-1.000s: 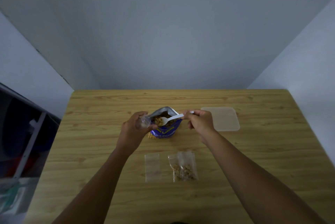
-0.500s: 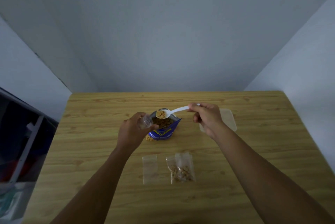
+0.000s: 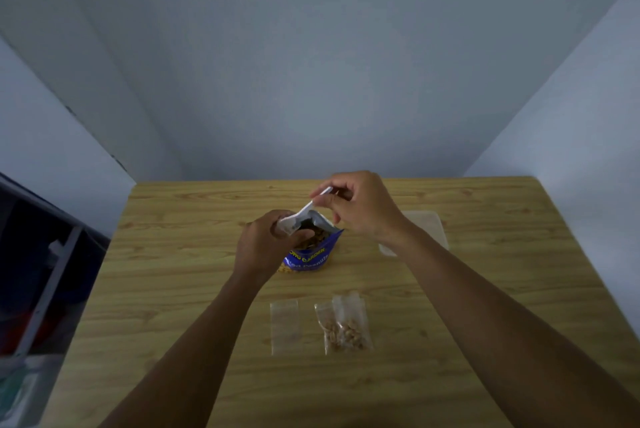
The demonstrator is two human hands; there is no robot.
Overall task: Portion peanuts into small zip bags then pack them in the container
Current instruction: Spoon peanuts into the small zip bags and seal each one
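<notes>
Grey walls closing in on three sides, wooden table (image 3: 173,289) filling the floor of the view, dark shelving off its left edge. Plenty of bare wood front and left; far edge just behind the hands, so little slack there.

Clear container (image 3: 427,227) back right, half hidden behind the right forearm, well apart from the bags. Blue peanut pouch (image 3: 311,254) upright at centre, mouth open.

Right hand (image 3: 360,209) up and over now, higher than half a second ago, fingers pinched shut on the white spoon (image 3: 304,211), handle raised, bowl tipped down toward the left. Left hand (image 3: 265,244) curled closed around a small zip bag (image 3: 282,227), barely visible, beside the pouch mouth. Looks like a spoonful going in — another portion underway.

Near edge: two filled bags (image 3: 344,327) overlapping, an empty bag (image 3: 284,327) just beside them. Packing not yet begun.
</notes>
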